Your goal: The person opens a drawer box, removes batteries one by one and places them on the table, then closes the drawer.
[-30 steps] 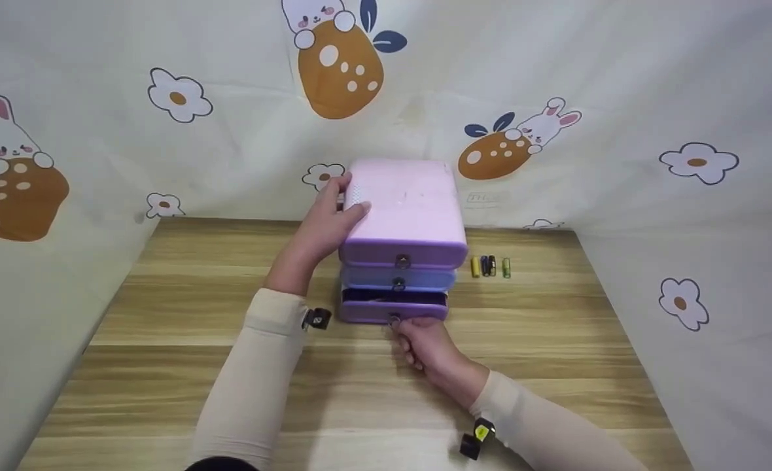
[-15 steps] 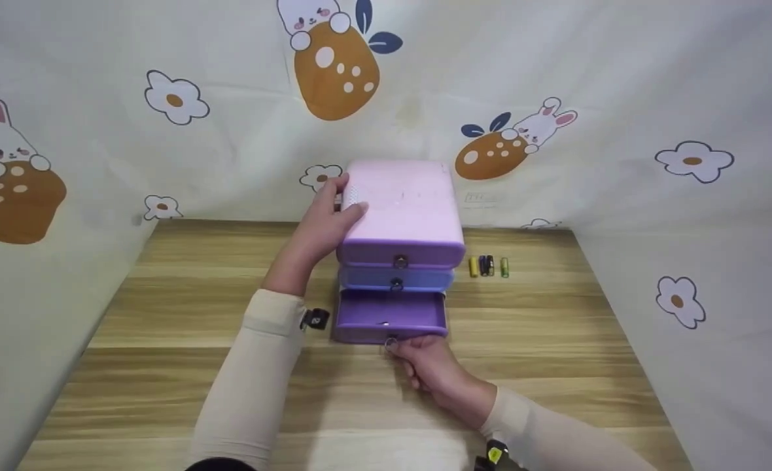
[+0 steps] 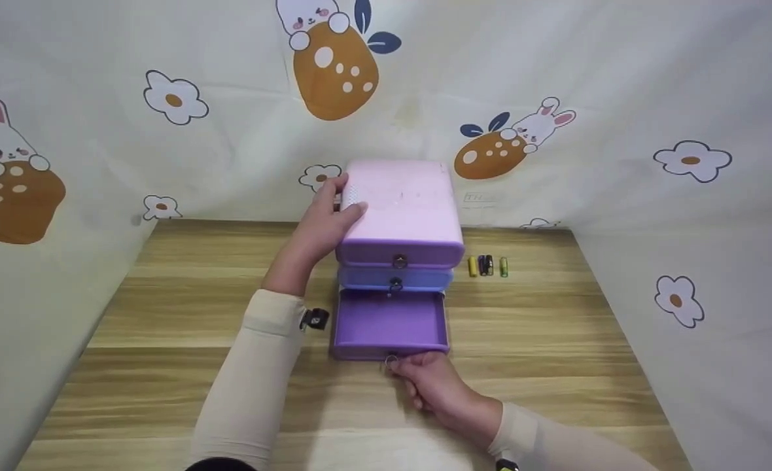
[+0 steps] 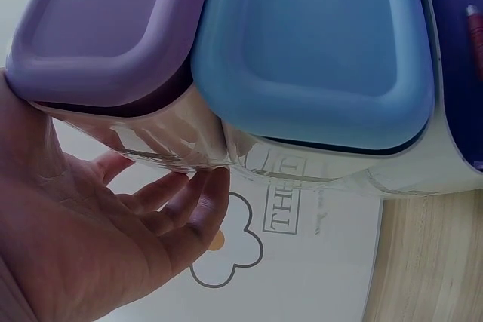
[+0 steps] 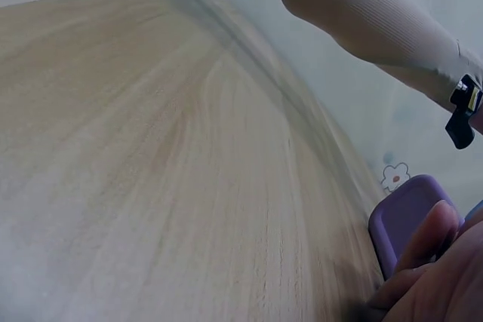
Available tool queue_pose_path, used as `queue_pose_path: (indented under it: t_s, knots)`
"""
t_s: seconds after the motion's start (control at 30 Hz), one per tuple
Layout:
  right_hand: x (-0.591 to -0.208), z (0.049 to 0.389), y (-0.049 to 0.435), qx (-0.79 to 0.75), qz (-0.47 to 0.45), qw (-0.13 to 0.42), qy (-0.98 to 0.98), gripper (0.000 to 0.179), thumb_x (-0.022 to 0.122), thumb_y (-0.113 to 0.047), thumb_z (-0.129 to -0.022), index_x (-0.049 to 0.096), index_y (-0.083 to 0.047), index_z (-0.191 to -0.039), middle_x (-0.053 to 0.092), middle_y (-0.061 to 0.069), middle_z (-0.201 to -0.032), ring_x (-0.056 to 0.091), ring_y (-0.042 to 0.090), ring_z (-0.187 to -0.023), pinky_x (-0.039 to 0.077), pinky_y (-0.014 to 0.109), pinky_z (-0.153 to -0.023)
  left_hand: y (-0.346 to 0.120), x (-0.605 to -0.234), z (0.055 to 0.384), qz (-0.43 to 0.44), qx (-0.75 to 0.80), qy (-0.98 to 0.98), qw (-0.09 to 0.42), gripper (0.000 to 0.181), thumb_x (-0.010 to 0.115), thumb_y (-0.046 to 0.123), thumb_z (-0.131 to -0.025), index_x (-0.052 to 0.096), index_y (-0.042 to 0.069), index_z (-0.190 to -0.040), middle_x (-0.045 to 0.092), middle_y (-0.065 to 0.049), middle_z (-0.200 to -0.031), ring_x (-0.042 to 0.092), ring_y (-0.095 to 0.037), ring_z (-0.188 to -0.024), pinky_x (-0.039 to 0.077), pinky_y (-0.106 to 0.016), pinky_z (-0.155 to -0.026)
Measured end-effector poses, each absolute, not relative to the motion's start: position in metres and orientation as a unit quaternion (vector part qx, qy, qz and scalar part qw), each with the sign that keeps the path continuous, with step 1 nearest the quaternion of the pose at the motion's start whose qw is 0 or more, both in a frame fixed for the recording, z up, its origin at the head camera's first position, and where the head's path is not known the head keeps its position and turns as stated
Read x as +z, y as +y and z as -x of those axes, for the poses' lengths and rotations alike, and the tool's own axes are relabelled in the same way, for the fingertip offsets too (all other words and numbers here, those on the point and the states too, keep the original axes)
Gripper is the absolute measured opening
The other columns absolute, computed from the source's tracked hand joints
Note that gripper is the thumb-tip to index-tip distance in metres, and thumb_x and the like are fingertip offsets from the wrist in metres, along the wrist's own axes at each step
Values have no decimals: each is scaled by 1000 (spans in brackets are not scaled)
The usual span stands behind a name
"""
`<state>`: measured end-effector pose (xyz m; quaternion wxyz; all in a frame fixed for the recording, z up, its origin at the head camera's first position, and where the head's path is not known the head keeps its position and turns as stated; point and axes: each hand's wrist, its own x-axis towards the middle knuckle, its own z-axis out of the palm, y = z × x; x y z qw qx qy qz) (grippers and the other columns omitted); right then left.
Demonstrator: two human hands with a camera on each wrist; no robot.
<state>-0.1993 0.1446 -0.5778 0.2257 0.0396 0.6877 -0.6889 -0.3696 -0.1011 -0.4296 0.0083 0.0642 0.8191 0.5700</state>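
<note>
A small drawer cabinet (image 3: 402, 203) with a pink top stands toward the back of the table. Its upper purple drawer (image 3: 366, 254) and blue middle drawer (image 3: 360, 279) are closed. The purple bottom drawer (image 3: 389, 324) is pulled far out. My right hand (image 3: 438, 386) pinches the ring pull (image 3: 390, 362) on that drawer's front. My left hand (image 3: 324, 226) rests against the cabinet's left side, its thumb on the top; in the left wrist view the fingertips touch the side wall. A slim red object (image 4: 475, 35) with a pale tip shows inside the bottom drawer there.
Several batteries, among them a yellow battery (image 3: 472, 267) and a green battery (image 3: 504, 267), stand or lie right of the cabinet. A printed cloth (image 3: 242, 157) with rabbits and flowers walls in the wooden table (image 3: 523, 340) at the back and sides.
My right hand has moved toward me, drawing the bottom drawer from slightly ajar to far out and revealing its purple floor. My left hand has stayed on the cabinet.
</note>
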Motion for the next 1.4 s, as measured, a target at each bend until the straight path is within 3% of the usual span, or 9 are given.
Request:
queue_pose_path:
  t_s: [0.4,0.63,0.97,1.4]
  knots:
    - [-579,189,147,-688,-35,230,688,23,78,-17,-100,79,5,-95,51,-7,-52,43,3,-38,35,19,-36,-101,-431,369,-64,578,814,9,80,65,40,-108,28,17,-175,31,-9,-177,47,-32,-152,40,-48,-126]
    - [-579,182,148,-684,-38,237,689,25,77,-18,-101,82,5,-106,53,-7,-53,44,3,-38,34,17,-36,-101,-431,369,-62,575,816,12,80,65,39,-108,27,17,-175,30,-9,-178,44,-33,-154,37,-49,-128]
    - [-579,174,150,-686,-35,245,684,22,78,-20,-101,77,0,-92,52,-7,-53,43,4,-39,34,17,-36,-101,-433,371,-65,568,820,6,79,65,41,-109,29,16,-174,32,-11,-177,45,-33,-154,38,-51,-127]
    - [-580,169,153,-681,-25,260,684,23,75,-17,-102,79,5,-97,52,-8,-52,44,2,-39,38,17,-37,-101,-433,373,-71,570,818,0,79,65,41,-108,30,15,-174,34,-11,-175,47,-33,-152,39,-51,-126]
